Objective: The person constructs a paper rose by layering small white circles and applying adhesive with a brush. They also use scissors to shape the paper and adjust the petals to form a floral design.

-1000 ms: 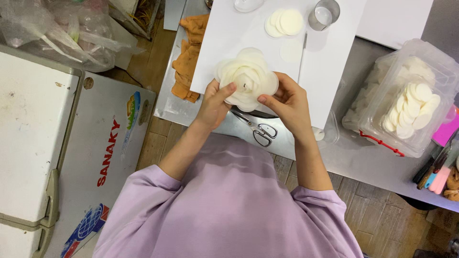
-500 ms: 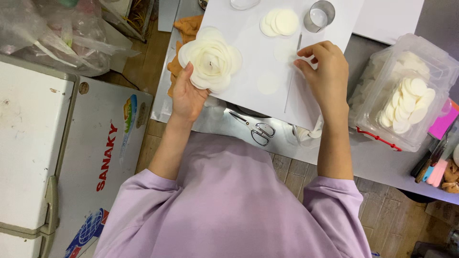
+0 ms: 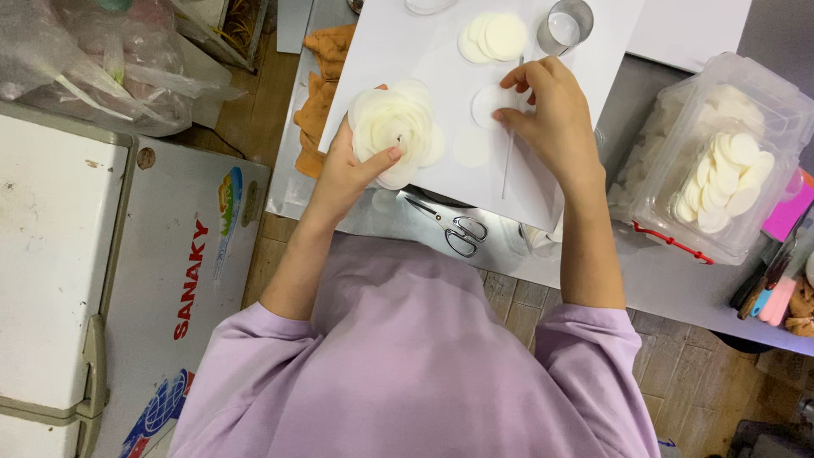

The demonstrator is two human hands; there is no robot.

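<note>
My left hand [image 3: 348,170] holds a white layered flower made of thin round slices [image 3: 395,129], thumb pressed on its front, over the left part of a white board [image 3: 585,76]. My right hand [image 3: 551,110] rests on the board with its fingertips on a single white round slice [image 3: 487,106]. A thin stick [image 3: 507,165] lies on the board under that hand. Another pale slice [image 3: 471,148] lies between the hands. A stack of white slices [image 3: 492,38] and a round metal cutter [image 3: 564,25] sit at the board's far edge.
A clear plastic box of white slices [image 3: 721,161] stands at the right. Scissors [image 3: 454,231] lie on the metal table [image 3: 644,276] near its front edge. An orange cloth [image 3: 318,93] lies left of the board. A white chest freezer [image 3: 76,280] and plastic bags [image 3: 85,59] are at the left.
The flower was held in both hands at the middle; my left hand carried it to the left, and my right hand moved up onto the board to a loose slice.
</note>
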